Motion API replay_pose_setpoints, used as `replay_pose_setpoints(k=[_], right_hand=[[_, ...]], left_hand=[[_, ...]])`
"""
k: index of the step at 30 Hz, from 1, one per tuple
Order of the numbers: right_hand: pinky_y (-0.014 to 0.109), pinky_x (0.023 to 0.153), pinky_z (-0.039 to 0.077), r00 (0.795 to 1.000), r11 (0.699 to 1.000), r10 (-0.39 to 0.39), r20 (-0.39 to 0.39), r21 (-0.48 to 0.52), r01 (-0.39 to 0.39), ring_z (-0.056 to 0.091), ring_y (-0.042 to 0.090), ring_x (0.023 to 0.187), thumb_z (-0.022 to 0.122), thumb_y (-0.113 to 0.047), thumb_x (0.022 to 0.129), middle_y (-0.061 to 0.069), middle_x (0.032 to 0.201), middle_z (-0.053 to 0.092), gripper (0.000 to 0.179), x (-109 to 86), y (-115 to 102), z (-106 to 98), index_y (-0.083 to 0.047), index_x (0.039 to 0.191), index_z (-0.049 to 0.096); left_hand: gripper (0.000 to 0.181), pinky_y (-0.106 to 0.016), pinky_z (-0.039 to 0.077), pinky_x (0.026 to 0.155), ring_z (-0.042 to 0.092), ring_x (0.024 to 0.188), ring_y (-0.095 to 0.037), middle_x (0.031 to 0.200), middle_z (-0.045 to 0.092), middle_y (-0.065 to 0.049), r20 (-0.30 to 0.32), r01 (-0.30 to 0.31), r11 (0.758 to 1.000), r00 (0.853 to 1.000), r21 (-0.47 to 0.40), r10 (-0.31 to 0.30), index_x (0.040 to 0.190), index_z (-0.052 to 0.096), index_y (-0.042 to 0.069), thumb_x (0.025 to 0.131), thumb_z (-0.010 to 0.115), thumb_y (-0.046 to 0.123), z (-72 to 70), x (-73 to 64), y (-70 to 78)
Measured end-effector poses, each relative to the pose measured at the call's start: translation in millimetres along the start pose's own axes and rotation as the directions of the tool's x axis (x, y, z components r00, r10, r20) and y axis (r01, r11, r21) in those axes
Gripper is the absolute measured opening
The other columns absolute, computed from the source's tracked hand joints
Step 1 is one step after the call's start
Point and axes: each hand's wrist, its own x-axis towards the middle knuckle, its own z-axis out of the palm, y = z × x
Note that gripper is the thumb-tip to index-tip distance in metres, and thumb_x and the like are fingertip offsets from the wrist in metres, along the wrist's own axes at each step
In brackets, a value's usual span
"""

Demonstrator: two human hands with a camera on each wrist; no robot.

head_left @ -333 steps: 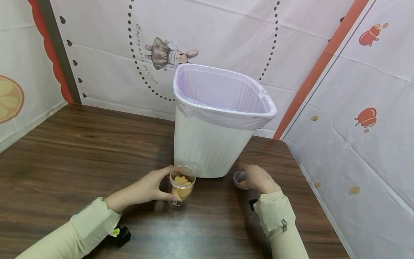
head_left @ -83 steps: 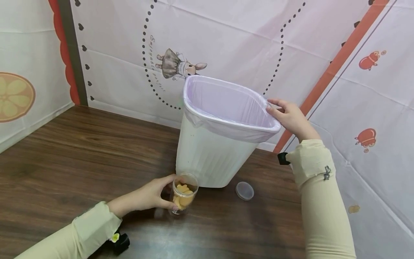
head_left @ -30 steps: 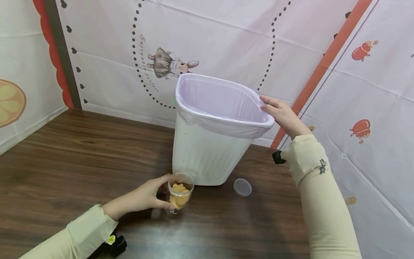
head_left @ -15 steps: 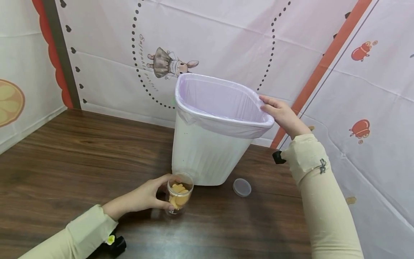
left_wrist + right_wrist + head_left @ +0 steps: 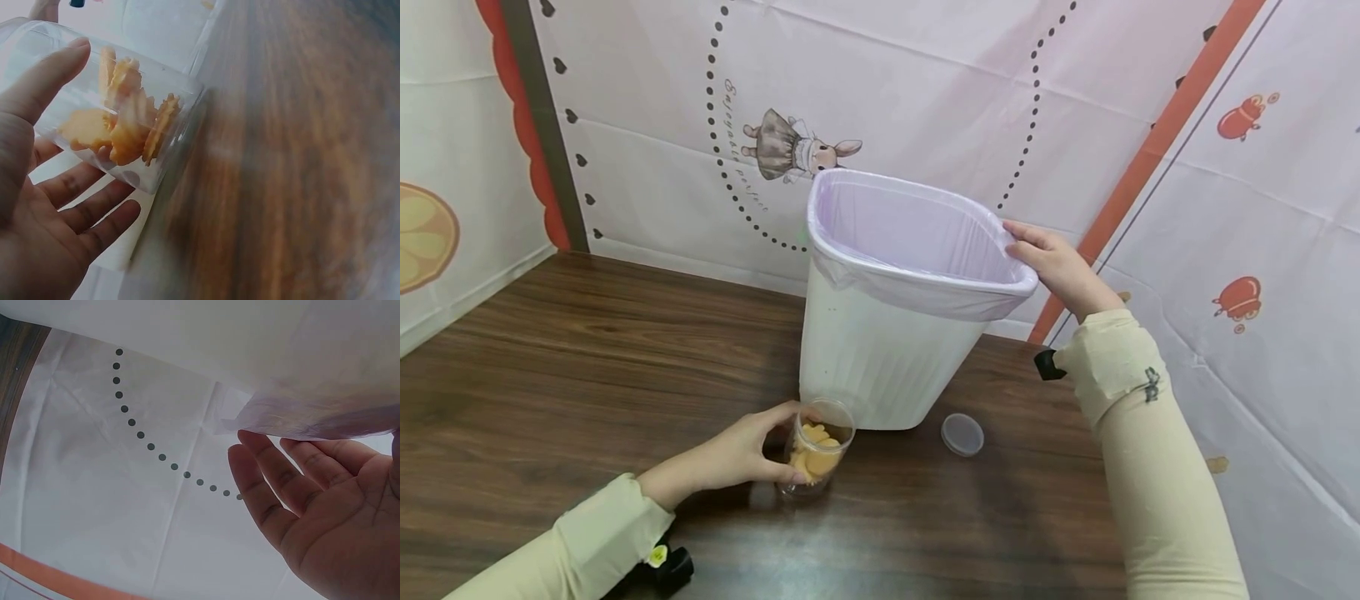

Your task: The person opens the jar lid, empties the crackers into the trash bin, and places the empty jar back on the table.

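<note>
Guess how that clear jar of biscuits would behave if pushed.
The clear jar is probably light, being only partly filled with biscuits. Its smooth sides may be slippery. Open-topped and round, it might roll and spill if knocked over.

Printed cloth (image 5: 925,92) around a wood-grain table (image 5: 587,375) shows a screened-off workspace.

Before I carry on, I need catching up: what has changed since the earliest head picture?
The right hand let go of the lid, now lying on the table, and moved up to hold the right rim of the bin. The jar appears to lean slightly more to the right. Unchanged: left hand gripping the jar, cookies inside, bin in place.
</note>
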Motion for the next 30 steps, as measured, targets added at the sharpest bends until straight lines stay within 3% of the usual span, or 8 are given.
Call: replay_pose_setpoints(k=[7,14,21,30], right_hand=[[0.011,0.084,0.043,1.000,1.000,0.000,0.003,0.010,0.000,0.053,-0.007,0.093,0.041,-0.024,0.101,0.017,0.141,0.046,0.054,0.0,-0.2,0.0,-0.009,0.151,0.029],[0.024,0.097,0.040,1.000,1.000,0.027,0.010,-0.010,-0.027,0.051,-0.003,0.104,0.041,-0.027,0.102,0.012,0.145,0.044,0.053,-0.8,0.3,-0.4,-0.014,0.152,0.029],[0.013,0.089,0.041,1.000,1.000,0.021,0.011,-0.002,-0.021,0.051,-0.005,0.104,0.041,-0.027,0.102,0.013,0.145,0.044,0.053,-0.8,-0.3,-0.5,-0.013,0.151,0.029],[0.015,0.091,0.041,1.000,1.000,0.023,0.015,0.004,-0.023,0.050,-0.004,0.106,0.041,-0.027,0.102,0.013,0.147,0.043,0.053,0.1,0.4,-0.8,-0.013,0.152,0.029]], left_hand=[[0.068,-0.050,0.044,0.095,0.055,0.113,-0.023,0.117,0.060,0.006,-0.014,0.018,1.000,1.000,-0.001,-0.018,0.129,0.048,0.025,0.073,0.080,0.047,-1.5,0.1,1.8],[0.068,-0.043,0.045,0.093,0.056,0.107,-0.016,0.112,0.062,0.007,-0.005,0.016,1.000,1.000,0.006,-0.016,0.130,0.048,0.021,0.075,0.079,0.046,-2.3,0.7,3.6],[0.061,-0.026,0.046,0.084,0.056,0.096,-0.007,0.107,0.062,0.004,-0.012,-0.033,0.999,0.999,0.011,0.034,0.125,0.050,0.018,0.077,0.079,0.041,-3.5,1.5,3.2],[0.061,-0.024,0.048,0.085,0.058,0.100,-0.008,0.111,0.063,0.002,-0.020,-0.067,0.998,0.998,0.001,0.067,0.126,0.050,0.013,0.077,0.080,0.035,-3.4,2.6,3.0]])
